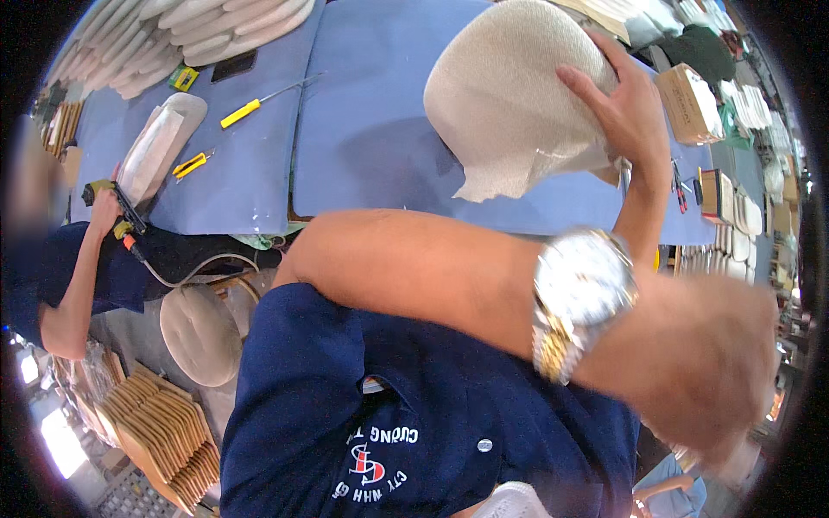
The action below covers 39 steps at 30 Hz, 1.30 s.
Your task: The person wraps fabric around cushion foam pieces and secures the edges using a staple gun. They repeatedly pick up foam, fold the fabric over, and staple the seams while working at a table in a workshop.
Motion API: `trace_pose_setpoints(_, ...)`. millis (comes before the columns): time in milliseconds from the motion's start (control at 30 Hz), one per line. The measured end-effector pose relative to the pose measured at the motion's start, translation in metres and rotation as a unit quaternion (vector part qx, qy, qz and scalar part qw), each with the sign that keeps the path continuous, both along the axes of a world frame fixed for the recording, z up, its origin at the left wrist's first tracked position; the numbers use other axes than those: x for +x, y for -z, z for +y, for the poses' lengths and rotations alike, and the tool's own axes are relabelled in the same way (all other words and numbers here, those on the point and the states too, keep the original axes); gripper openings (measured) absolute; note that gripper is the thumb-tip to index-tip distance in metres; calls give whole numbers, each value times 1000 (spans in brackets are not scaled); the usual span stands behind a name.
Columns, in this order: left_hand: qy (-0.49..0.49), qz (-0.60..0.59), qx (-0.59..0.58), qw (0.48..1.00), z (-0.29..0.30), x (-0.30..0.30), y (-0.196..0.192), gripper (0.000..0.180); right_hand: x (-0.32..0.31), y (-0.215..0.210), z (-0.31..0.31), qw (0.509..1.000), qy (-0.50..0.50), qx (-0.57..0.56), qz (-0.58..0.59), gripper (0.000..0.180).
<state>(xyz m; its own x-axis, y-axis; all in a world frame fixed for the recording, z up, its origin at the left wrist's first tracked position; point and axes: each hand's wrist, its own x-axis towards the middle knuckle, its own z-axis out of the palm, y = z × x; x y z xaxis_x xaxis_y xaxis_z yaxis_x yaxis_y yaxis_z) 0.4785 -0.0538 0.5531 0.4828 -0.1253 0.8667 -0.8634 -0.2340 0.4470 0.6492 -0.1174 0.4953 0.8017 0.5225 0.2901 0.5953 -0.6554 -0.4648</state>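
Note:
My right hand (635, 108) grips the right edge of a beige fabric-covered seat pad (509, 95), thumb on top. The pad is tilted up over the blue table, and a ragged fabric edge hangs from its lower side. My left arm, with a silver and gold watch (584, 281) at the wrist, crosses in front of my body to the right. At its end my left hand (712, 371) is smeared by motion, apart from the pad, and its fingers cannot be made out.
On the blue table (363, 164) lie a yellow-handled screwdriver (240, 113), yellow pliers (192, 164) and a phone (234, 66). At left a co-worker's hand (105, 211) holds a staple gun with a hose beside a pale pad (162, 147). A cardboard box (686, 104) stands at right.

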Motion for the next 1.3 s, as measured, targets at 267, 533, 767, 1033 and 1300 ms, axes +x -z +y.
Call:
trace_pose_setpoints(267,-228,104,-118,961,118,101,113,42,-69,20,-9,940,-125,242,207,79)
trace_pose_setpoints(533,-7,317,-320,893,163,83,152,64,-129,125,52,813,-267,461,234,89)
trace_pose_setpoints(767,72,364,-382,847,154,53,143,66,-84,124,78,886,-142,392,202,71)
trace_pose_setpoints(1033,121,344,-454,813,164,20,183,75,-95,64,122,906,-250,338,59,73)
trace_pose_setpoints(1300,37,347,-457,818,186,-13,192,86,-78,252,106,947,-66,254,185,70)
